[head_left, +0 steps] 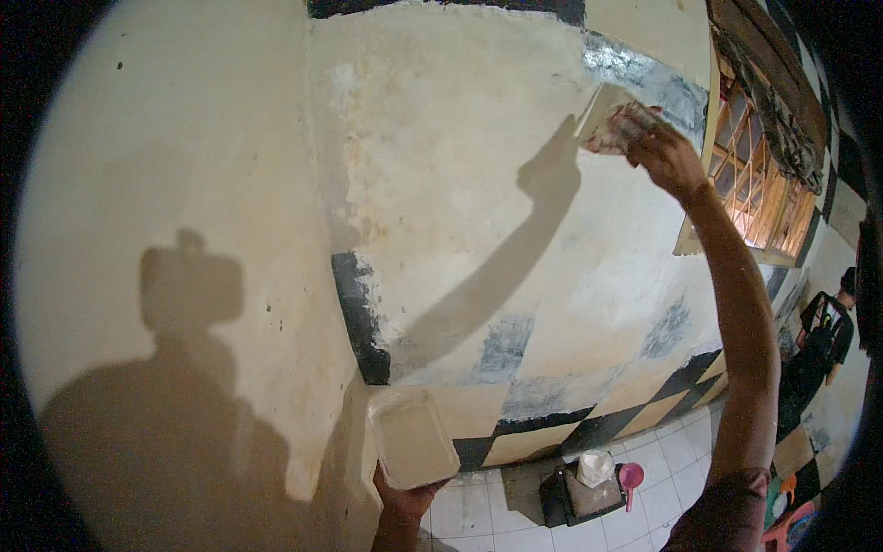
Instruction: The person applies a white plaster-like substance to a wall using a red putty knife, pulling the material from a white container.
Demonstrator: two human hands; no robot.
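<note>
My right hand (664,155) is raised high at the upper right, fingers closed around a flat, cream-coloured putty spreader (600,112). Its straight edge is at the wall (460,166), just below a shiny grey-black patch (635,69). Whitish smears cover the fingers. Low in the middle, my left hand (409,498) supports a shallow rectangular tray (418,484) from beneath. Pale material coats the tray's inside. Cream filler covers much of the wall, while dark checkered squares (354,317) show at its edges and lower part.
A barred window (750,170) lies right of my raised arm. On the tiled floor (464,515), a black container (555,497) stands with a white bag (595,467) and a pink dipper (631,477). Another person (821,336) is at the far right, above colourful plastic items (786,520). A plain wall adjoins on the left.
</note>
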